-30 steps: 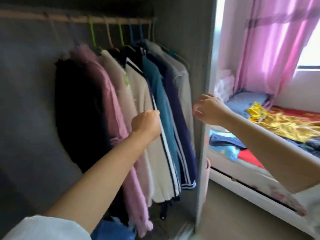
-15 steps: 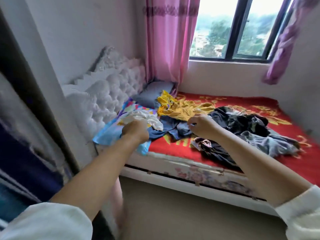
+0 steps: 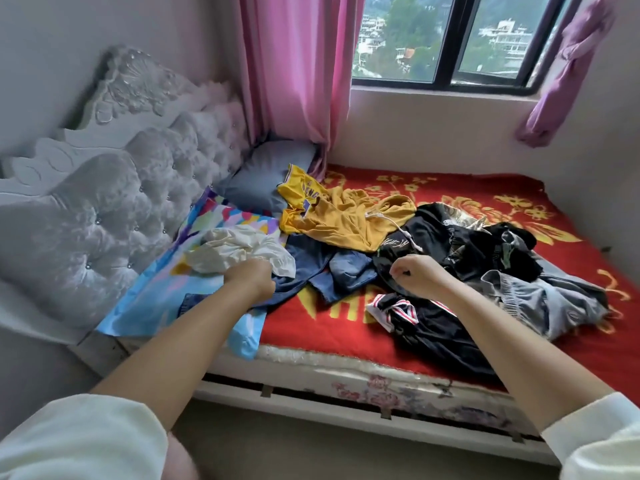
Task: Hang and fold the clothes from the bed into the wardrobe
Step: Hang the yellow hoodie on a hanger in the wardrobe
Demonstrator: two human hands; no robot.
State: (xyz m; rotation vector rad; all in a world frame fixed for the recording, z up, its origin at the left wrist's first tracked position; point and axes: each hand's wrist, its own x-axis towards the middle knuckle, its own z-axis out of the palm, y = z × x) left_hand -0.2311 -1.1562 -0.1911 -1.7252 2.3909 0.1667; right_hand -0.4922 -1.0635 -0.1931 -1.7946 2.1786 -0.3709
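Note:
Loose clothes lie on the bed's red blanket [image 3: 346, 320]: a white garment [image 3: 239, 249], a yellow jersey [image 3: 339, 216], blue denim [image 3: 322, 268], black clothes [image 3: 460, 244] and a grey garment [image 3: 540, 299]. My left hand [image 3: 251, 280] is at the white garment's lower edge. Its fingers are curled into the cloth and hidden under the back of the hand. My right hand [image 3: 420, 273] hovers over the black clothes with curled fingers, and nothing shows in it. The wardrobe is out of view.
A tufted white headboard [image 3: 114, 209] stands at the left, with a colourful pillow [image 3: 211, 223] and a grey pillow [image 3: 270, 171] against it. Pink curtains [image 3: 298, 74] hang by the window [image 3: 446, 39]. Bare floor [image 3: 311, 448] runs along the bed's front rail.
My view has swung from the wardrobe's hanging clothes to the bed. Both arms came round with it and now reach over the pile, the left hand at the white garment.

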